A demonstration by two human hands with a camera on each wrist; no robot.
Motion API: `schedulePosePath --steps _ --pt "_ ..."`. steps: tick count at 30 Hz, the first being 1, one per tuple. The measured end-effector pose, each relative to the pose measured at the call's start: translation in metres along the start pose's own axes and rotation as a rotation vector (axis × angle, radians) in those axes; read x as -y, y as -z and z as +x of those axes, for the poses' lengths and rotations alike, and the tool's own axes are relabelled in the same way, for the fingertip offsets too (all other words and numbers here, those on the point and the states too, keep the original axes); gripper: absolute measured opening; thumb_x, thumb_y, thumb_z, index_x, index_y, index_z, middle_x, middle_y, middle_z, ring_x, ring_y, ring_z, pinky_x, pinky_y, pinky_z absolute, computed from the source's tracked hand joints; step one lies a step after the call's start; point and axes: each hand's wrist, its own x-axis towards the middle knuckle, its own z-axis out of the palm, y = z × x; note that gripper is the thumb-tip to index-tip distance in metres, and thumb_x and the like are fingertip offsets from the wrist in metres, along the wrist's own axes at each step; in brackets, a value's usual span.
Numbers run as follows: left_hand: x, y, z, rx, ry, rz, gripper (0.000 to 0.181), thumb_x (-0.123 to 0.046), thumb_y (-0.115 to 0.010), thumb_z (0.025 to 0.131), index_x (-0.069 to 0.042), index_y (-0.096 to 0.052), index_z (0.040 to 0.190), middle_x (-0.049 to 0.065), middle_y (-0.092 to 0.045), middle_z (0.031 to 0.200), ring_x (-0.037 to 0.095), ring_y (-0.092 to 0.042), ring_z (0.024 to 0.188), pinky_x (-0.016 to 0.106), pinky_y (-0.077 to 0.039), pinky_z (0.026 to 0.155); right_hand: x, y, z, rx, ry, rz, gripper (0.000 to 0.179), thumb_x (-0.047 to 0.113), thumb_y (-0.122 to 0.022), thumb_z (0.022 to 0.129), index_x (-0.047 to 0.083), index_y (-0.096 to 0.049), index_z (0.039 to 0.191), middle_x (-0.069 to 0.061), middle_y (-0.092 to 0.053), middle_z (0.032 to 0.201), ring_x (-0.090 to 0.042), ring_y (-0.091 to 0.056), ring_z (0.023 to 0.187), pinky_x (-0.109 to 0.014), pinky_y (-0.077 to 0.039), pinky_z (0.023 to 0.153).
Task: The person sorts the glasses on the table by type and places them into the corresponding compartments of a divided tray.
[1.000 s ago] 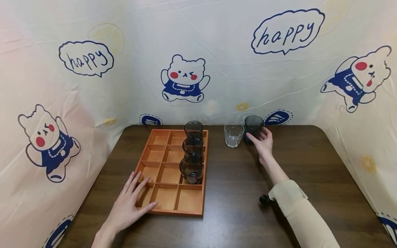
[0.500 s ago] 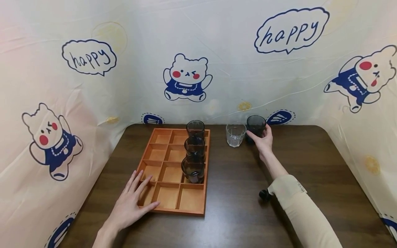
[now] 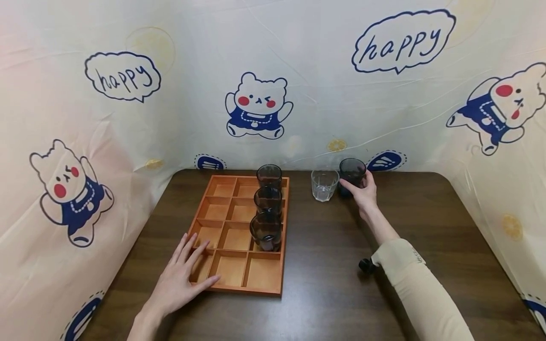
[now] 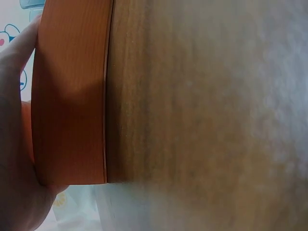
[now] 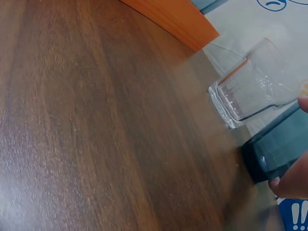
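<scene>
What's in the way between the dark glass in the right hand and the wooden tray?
The clear glass: it stands on the table just left of the dark glass, toward the tray. A straight slide that way would probably bump it. The right hand grips the dark glass, so nothing separates them.

Orange tray [image 3: 263, 272], smoky-grey glasses [image 3: 353, 171], blue-bear-print backdrop [image 3: 315, 113]

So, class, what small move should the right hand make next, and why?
Probably raise the dark glass past the clear glass toward the tray. The right hand grips it, the clear glass stands close on the tray side, and three similar glasses line the tray's right column, leaving its nearest compartment unfilled.
</scene>
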Motion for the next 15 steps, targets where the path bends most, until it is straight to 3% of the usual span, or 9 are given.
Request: schedulePosePath --steps 7,15 --pt "0.000 0.000 -0.001 -0.001 0.002 0.000 0.095 -0.063 -0.086 0.087 -0.025 -0.050 0.167 0.018 -0.032 0.180 0.039 -0.019 0.171 0.076 -0.041 0.116 -0.001 0.004 -0.004 0.003 0.007 0.018 0.077 0.003 -0.082 0.096 0.012 -0.046 0.163 -0.010 -0.058 0.156 -0.007 -0.057 0.127 -0.013 -0.047 0.102" --pt "0.000 0.001 0.000 -0.007 -0.003 -0.005 0.095 -0.062 -0.086 0.087 -0.024 -0.050 0.166 0.019 -0.033 0.180 0.031 -0.012 0.174 0.076 -0.040 0.116 0.005 0.009 -0.018 0.023 -0.039 0.084 0.069 0.003 -0.082 0.096 0.012 -0.049 0.156 0.009 -0.063 0.132 -0.001 -0.059 0.121 -0.010 -0.050 0.099"
